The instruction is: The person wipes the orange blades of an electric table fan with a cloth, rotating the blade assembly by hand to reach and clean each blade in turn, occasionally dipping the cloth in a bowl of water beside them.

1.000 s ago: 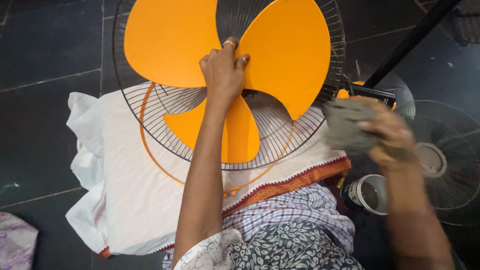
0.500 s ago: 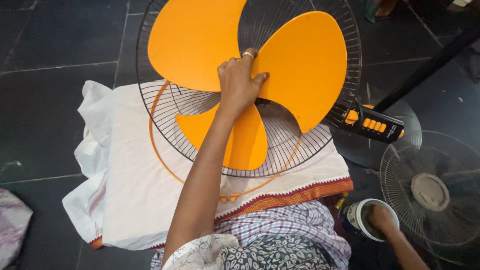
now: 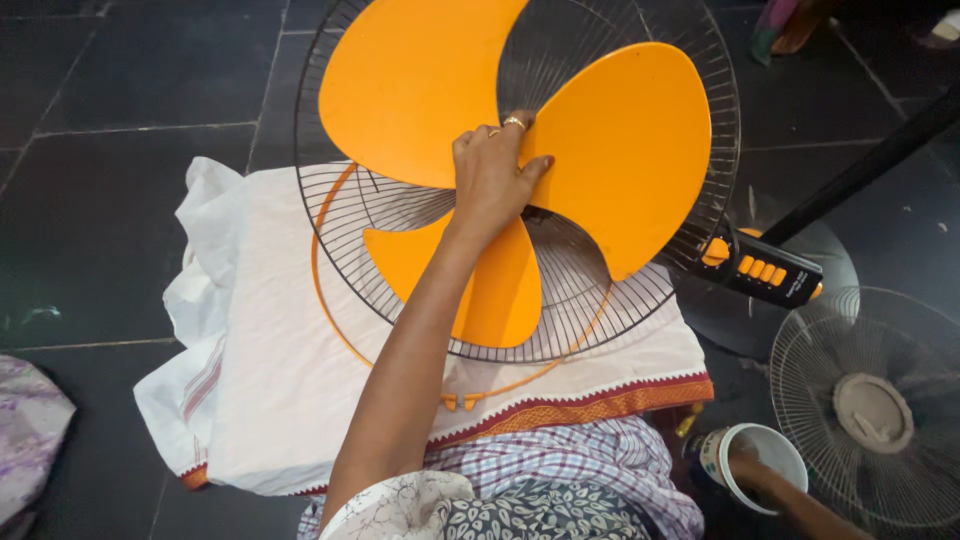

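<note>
Nearest the camera, the right hand (image 3: 752, 468) reaches down into a small white cup (image 3: 757, 460) on the floor at the lower right; its fingers are hidden inside the rim, so whether its grip is apart or together cannot be told. Only the wrist and a bit of forearm show, coming in from the bottom right corner.

Across the lap lies a white cloth (image 3: 290, 400), soft and creased, with an orange and dark red woven border along its near edge. On it rests a round wire fan guard (image 3: 610, 310) of thin dark radial spokes, and a loose thin orange ring (image 3: 325, 310) lies on the cloth under the guard's left and lower side.

The left arm stretches straight forward from the bottom middle, elbow nearly locked. The left hand (image 3: 492, 180), a ring on one finger, lies palm down at the hub of the orange fan blade (image 3: 620, 150), its grip loosely spread, fingers pressing the centre with the thumb out to the right. The blade is smooth, matte plastic with three broad, rounded lobes, sitting inside the guard.

To the right are a black control box with orange buttons (image 3: 765, 270) and a second grey wire guard (image 3: 870, 410) lying flat. The dark tiled floor (image 3: 120, 200) lies beyond.
</note>
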